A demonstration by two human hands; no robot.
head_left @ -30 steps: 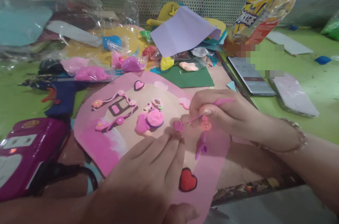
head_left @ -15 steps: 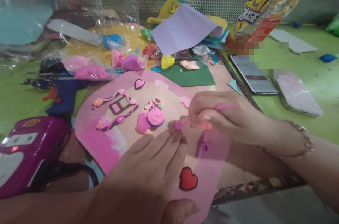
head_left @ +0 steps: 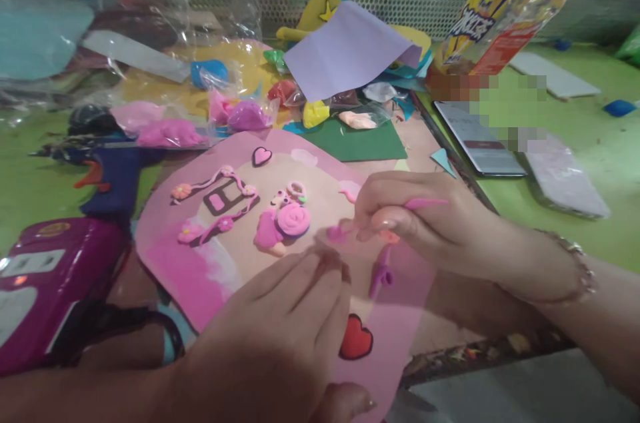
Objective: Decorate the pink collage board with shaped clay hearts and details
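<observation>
A pink card [head_left: 170,263] lies in front of me with clay shapes stuck on it: a pink spiral figure [head_left: 285,223], a dark window frame [head_left: 225,196], a red heart [head_left: 356,338]. My left hand [head_left: 280,336] lies flat on the card's near part, fingers stretched out and together. My right hand [head_left: 420,223] pinches a thin pink modelling tool [head_left: 425,202]; its tip touches a small pink clay piece [head_left: 336,233] on the card. A small orange clay bit [head_left: 390,237] shows just under my right fingers.
Bags of coloured clay [head_left: 240,116] and a lilac folded paper [head_left: 345,53] crowd the back. A blue glue gun [head_left: 110,173] and a magenta box [head_left: 55,283] stand at the left. A phone [head_left: 477,140] and a snack bag [head_left: 490,16] lie at the right on the green table.
My right hand has shifted slightly left and down with the tool, now covering most of the orange bit. My left hand has slid a little toward me.
</observation>
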